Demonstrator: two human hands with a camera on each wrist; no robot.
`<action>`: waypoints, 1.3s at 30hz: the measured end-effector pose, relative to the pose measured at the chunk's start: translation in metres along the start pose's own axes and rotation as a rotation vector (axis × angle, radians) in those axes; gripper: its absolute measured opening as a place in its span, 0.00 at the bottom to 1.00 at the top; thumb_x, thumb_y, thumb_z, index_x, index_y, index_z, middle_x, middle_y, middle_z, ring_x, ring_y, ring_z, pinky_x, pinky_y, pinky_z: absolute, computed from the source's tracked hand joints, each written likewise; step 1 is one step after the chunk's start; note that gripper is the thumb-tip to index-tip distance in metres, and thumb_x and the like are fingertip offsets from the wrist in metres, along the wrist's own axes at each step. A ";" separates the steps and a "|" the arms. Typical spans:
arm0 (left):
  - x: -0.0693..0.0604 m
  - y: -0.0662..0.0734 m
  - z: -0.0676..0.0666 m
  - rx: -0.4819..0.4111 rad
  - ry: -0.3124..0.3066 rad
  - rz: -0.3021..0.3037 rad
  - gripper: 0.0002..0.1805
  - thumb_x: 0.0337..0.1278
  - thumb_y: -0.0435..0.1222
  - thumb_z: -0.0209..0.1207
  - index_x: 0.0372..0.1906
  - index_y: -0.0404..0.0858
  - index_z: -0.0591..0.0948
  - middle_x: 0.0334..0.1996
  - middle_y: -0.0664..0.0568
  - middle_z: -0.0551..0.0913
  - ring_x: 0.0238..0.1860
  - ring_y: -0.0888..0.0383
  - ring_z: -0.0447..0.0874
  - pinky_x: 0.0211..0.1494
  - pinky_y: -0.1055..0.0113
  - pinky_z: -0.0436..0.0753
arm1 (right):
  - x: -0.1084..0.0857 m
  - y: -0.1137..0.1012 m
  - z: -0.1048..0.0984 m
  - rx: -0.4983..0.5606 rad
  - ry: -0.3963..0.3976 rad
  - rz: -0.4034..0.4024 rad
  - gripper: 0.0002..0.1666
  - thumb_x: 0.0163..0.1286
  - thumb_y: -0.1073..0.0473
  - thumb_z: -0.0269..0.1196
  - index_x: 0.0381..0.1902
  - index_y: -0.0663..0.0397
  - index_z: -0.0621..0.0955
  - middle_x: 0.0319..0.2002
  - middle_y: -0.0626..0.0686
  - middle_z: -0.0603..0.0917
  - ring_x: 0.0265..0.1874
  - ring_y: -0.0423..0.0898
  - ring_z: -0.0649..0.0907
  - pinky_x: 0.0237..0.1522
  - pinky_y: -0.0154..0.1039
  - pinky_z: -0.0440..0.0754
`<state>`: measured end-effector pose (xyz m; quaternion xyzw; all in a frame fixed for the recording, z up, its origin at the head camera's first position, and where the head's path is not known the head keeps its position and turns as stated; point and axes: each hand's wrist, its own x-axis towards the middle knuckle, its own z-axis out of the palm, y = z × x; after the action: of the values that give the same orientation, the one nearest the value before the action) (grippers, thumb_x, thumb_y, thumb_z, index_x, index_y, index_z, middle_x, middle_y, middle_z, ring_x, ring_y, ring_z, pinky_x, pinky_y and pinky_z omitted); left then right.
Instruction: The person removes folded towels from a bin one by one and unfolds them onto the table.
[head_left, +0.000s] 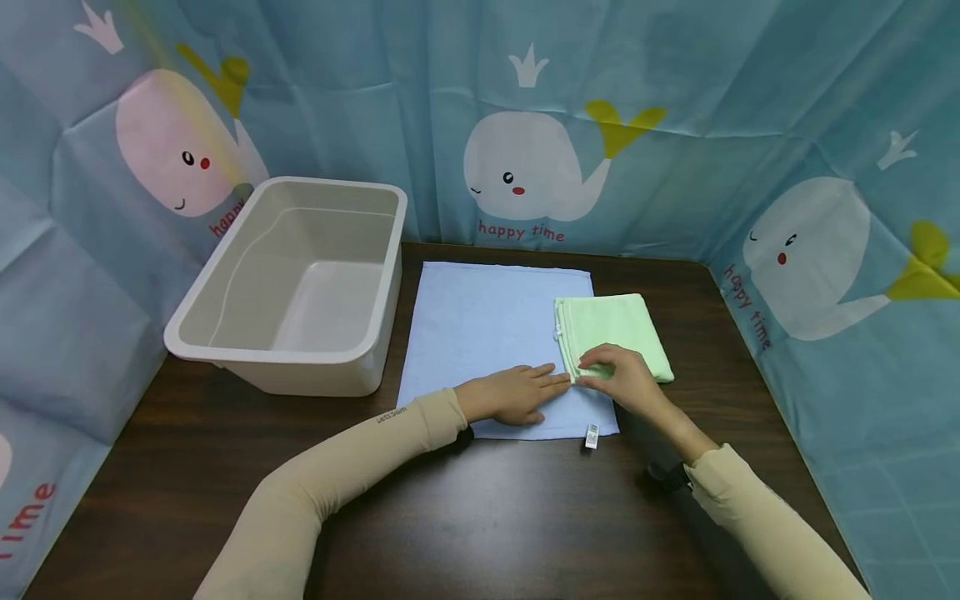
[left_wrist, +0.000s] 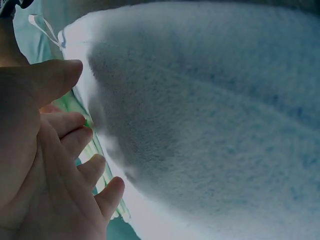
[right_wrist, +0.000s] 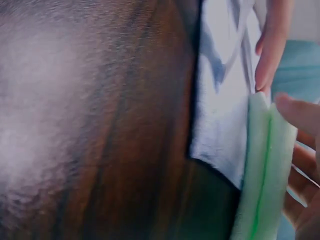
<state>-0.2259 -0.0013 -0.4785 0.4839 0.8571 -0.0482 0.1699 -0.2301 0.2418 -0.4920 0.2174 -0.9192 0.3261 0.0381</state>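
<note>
A light blue cloth (head_left: pixel 480 333) lies spread flat, a white tag at its near edge. The folded green cloth (head_left: pixel 615 325) overlaps its right side. My left hand (head_left: pixel 517 395) lies flat on the blue cloth, fingertips at the green cloth's near left corner; the left wrist view shows this hand (left_wrist: pixel 60 150) with fingers extended. My right hand (head_left: pixel 626 379) has its thumb and fingers curved at that same corner, gripping it. In the right wrist view, the right thumb touches the end of the layered green cloth (right_wrist: pixel 265 170), with the other fingers partly hidden behind it.
A large grey-white bin (head_left: pixel 360 367) stands at the left on the dark wooden table (head_left: pixel 525 517), its inside bare. A blue curtain (head_left: pixel 375 125) printed with whales hangs behind the table and along both sides.
</note>
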 end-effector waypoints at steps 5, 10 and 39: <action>-0.001 0.000 -0.001 -0.028 0.024 0.006 0.39 0.75 0.52 0.47 0.81 0.48 0.45 0.82 0.58 0.41 0.82 0.53 0.40 0.81 0.57 0.57 | 0.004 -0.003 -0.008 0.075 0.122 0.038 0.05 0.63 0.56 0.71 0.36 0.49 0.89 0.35 0.48 0.89 0.36 0.37 0.84 0.40 0.36 0.84; -0.001 0.002 -0.002 -0.036 0.033 0.018 0.37 0.75 0.50 0.47 0.80 0.50 0.49 0.82 0.56 0.39 0.82 0.53 0.45 0.80 0.59 0.59 | 0.008 -0.008 -0.025 0.222 0.246 0.172 0.09 0.66 0.55 0.68 0.40 0.53 0.89 0.36 0.56 0.89 0.32 0.31 0.81 0.31 0.27 0.78; 0.009 0.005 0.004 0.081 0.015 0.005 0.37 0.76 0.53 0.44 0.81 0.53 0.44 0.82 0.58 0.37 0.82 0.55 0.45 0.80 0.61 0.61 | -0.006 0.044 -0.100 0.693 0.771 0.539 0.11 0.64 0.60 0.69 0.42 0.61 0.86 0.30 0.42 0.87 0.26 0.37 0.83 0.25 0.26 0.81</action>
<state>-0.2253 0.0076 -0.4854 0.4927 0.8546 -0.0790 0.1438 -0.2503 0.3364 -0.4401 -0.1587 -0.7016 0.6614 0.2124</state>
